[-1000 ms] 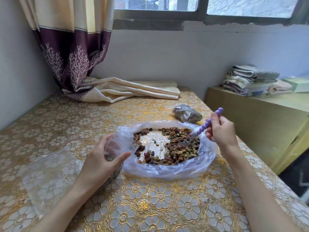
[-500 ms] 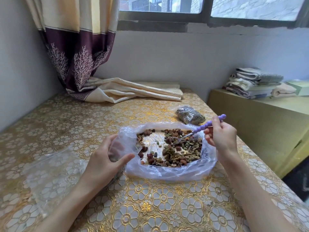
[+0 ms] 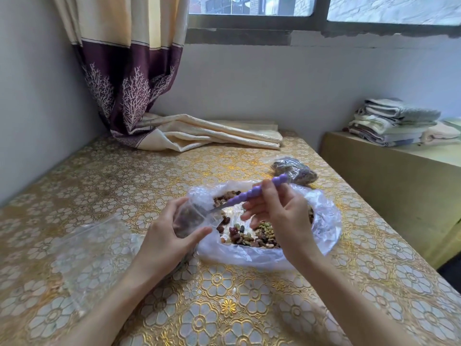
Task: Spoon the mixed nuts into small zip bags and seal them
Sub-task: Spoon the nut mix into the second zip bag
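My right hand (image 3: 279, 216) pinches the spoon (image 3: 252, 196) by its purple handle, a bumpy beaded plastic shaft, thumb & forefinger closed on it, other fingers loose underneath. The thin metal end angles down-left into the mouth of the small zip bag (image 3: 189, 221), which my left hand (image 3: 169, 236) grips, fingers & thumb curled round the soft clear plastic; dark nuts show thru it, blurry. Both hands sit over the big bag (image 3: 324, 221), thin crinkly see-thru film spread open & flat on the table (image 3: 224, 308), w/ the mixed nuts (image 3: 252, 236) lying inside: brown, dark red, pale green bits. My right hand covers part of that pile. Just beyond the big bag, a filled bag (image 3: 294, 169), lumpy w/ dark contents. Left of my left wrist, flat empty zip bags (image 3: 94, 245), glossy, hard to count. Table cover is shiny gold & white w/ a raised flower pattern. At the back a cream curtain (image 3: 129, 71) w/ a purple band & white branch print, its end lying folded on the table. Off right, folded towels (image 3: 394, 123) stacked on a plain yellowish cabinet (image 3: 389, 191). No readable writing anywhere.
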`<state>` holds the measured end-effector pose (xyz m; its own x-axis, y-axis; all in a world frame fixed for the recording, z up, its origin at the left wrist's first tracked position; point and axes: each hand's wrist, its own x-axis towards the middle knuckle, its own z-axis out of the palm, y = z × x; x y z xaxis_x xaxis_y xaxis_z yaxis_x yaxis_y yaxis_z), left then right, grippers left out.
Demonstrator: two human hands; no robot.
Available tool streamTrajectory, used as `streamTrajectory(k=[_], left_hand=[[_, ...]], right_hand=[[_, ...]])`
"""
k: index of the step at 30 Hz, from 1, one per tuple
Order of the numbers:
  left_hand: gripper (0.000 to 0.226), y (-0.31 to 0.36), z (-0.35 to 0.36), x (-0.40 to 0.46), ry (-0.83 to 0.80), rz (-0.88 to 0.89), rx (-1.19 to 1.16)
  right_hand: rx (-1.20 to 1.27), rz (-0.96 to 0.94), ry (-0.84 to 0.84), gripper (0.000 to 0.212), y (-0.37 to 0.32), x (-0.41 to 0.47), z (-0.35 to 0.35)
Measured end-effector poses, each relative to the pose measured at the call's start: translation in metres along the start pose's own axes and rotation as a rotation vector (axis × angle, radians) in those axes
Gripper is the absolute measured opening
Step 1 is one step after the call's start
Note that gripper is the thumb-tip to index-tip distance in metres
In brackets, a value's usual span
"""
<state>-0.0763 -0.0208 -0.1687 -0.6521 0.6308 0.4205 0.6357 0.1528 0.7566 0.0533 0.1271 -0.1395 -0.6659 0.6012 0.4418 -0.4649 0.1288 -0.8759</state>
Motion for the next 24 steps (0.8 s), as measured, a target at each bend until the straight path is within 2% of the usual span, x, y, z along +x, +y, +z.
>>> streamTrajectory(k=[4, 8, 13, 16, 21, 24], left_hand=[[0.075, 0.001, -0.001, 0.000, 0.024, -0.018, -0.018], [0.078, 0.000, -0.001, -0.001, 0.006, -0.015, -0.029], [0.078, 0.001, -0.002, -0.002, 0.016, -0.011, 0.033], [0.082, 0.001, -0.002, -0.002, 0.017, -0.009, 0.058], [0.086, 0.001, -0.001, -0.001, 0.015, -0.008, 0.071], [0.086, 0.001, -0.001, -0.001, 0.012, -0.005, 0.069]], right_hand=[[-0.032, -0.005, -0.147, 0.027, 0.000, -0.004, 0.004], [-0.034, -0.020, -0.151, 0.021, -0.004, 0.000, -0.004], [-0.002, -0.033, 0.008, 0.019, -0.008, 0.013, -0.028], [0.001, -0.055, 0.151, 0.024, -0.009, 0.022, -0.049], [-0.143, -0.086, 0.350, 0.027, -0.007, 0.029, -0.086], [-0.244, -0.112, 0.402, 0.028, -0.007, 0.032, -0.098]])
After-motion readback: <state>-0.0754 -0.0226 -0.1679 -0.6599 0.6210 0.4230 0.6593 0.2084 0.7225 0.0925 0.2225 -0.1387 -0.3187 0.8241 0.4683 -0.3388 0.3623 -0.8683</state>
